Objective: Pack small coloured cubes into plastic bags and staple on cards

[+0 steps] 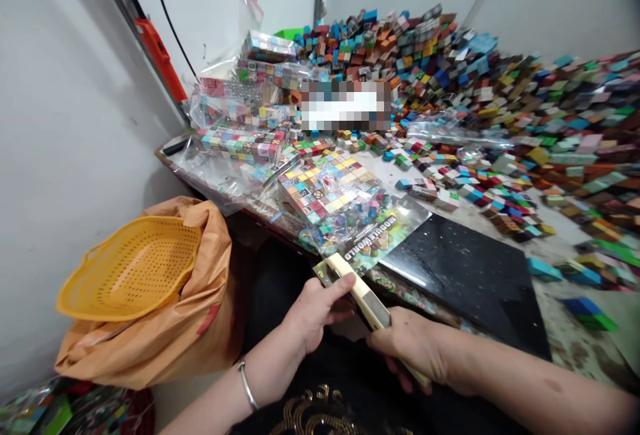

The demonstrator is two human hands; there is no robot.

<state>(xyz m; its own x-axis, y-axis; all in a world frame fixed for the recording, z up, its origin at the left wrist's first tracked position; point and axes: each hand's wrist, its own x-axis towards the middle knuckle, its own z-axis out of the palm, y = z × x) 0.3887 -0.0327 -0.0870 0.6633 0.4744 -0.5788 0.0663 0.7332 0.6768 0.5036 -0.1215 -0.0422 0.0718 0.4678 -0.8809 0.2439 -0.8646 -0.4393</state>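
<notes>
My right hand (413,345) is wrapped round the handles of a cream and grey plier stapler (367,301). The tool points up and left, its jaws at the near edge of a printed card. My left hand (320,308) pinches that edge at the jaws, thumb on top; its other fingers are partly hidden. The card belongs to a clear bag (370,235) with "MODULE WORLD" printed on it, lying over the table's front edge. Inside or under the plastic, rows of colourful square blocks (330,185) show. A black board (465,275) lies right of the bag.
A big heap of small coloured blocks (450,81) covers the back and right of the table. Packed clear bags of blocks (240,145) lie at the left. Below stands an orange sack (215,275) with a yellow basket (135,265) in it. A red-orange tool (160,58) hangs by the wall.
</notes>
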